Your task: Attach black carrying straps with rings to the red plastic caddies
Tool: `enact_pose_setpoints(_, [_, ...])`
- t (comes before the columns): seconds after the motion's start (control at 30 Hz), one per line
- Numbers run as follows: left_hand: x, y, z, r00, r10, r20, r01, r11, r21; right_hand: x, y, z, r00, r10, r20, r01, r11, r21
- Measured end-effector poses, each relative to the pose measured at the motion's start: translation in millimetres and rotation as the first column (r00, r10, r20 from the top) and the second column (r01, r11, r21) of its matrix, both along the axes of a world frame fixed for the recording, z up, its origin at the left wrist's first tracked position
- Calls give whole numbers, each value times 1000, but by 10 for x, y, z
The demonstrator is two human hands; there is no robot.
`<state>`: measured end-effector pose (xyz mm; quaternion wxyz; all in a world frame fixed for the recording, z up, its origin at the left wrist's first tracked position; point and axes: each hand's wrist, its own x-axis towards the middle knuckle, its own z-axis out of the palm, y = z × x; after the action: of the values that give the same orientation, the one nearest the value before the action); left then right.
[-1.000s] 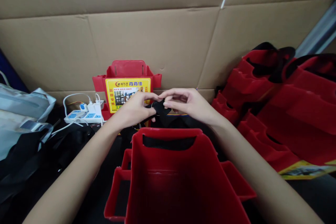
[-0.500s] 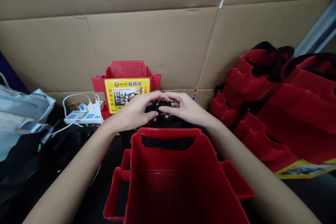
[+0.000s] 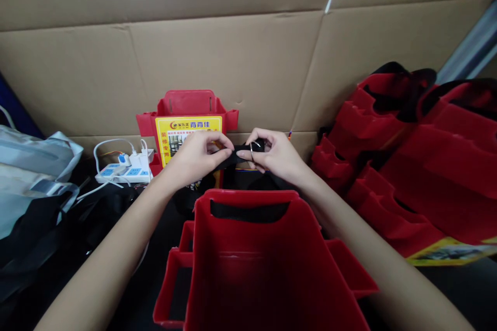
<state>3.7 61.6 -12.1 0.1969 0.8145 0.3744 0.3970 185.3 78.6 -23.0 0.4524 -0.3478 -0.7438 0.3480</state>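
Observation:
Just beyond the rim of a red plastic tool box [image 3: 248, 196], both hands work on a black strap [image 3: 234, 158]. My left hand [image 3: 202, 156] pinches the strap between thumb and forefinger. My right hand [image 3: 274, 152] grips the strap's other end, where a thin metal ring [image 3: 251, 151] shows between its fingers. The box stands upright in front of me with its open top towards me. Black webbing [image 3: 248, 212] shows through the slot in its far wall. What lies under my hands is partly hidden.
Behind my left hand stands another red box with a yellow label [image 3: 188, 124]. Several red boxes with black straps [image 3: 438, 165] are stacked at right. A white power strip [image 3: 132, 170] with cables and a pale bag [image 3: 37, 170] are at left. Cardboard [image 3: 217, 62] walls the back.
My hands have moved slightly apart, the right one to the right. The strap now stretches between them and the metal ring has come into sight. The box stays put.

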Motion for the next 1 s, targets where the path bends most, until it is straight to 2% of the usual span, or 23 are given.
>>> enact_pose_setpoints(0.13, [8, -6, -5, 999, -20, -26, 18, 999, -45, -16, 10, -44, 999, 9, 40, -9, 1000, -3])
enact_pose_setpoints(0.23, [3, 27, -33, 999, 12, 38, -12, 1000, -16, -37, -2, -53, 996, 76, 46, -75, 997, -28])
enact_pose_setpoints(0.3, [-3, 44, -44, 997, -30, 75, 31, 1000, -5, -58, -25, -50, 990, 129, 50, -127, 990, -56])
enact_pose_setpoints(0.4, [-7, 34, -37, 997, -72, 26, 71, 997, 8, -81, -70, -34, 985, 164, 52, -159, 984, -82])
enact_pose_setpoints(0.5, [-19, 7, -8, 1000, -11, -28, 13, 997, 70, -49, -88, 0, 981, 168, 98, -162, 984, -70])
enact_pose_setpoints(0.6, [-69, 4, 29, 1000, 9, -20, -7, 993, 116, 63, -46, 51, 949, 129, 288, -149, 988, 46])
enact_pose_setpoints(0.7, [-132, 20, 53, 999, -47, 18, 45, 997, 70, 189, 27, 90, 894, 4, 448, -136, 955, 263])
enact_pose_setpoints(0.83, [-143, 38, 47, 993, -114, 16, 114, 993, 8, 239, 74, 90, 882, -124, 455, -133, 860, 492])
enact_pose_setpoints(1.0, [-111, 45, 29, 996, -89, 5, 89, 993, 74, 177, 30, 84, 878, -239, 414, -85, 774, 628])
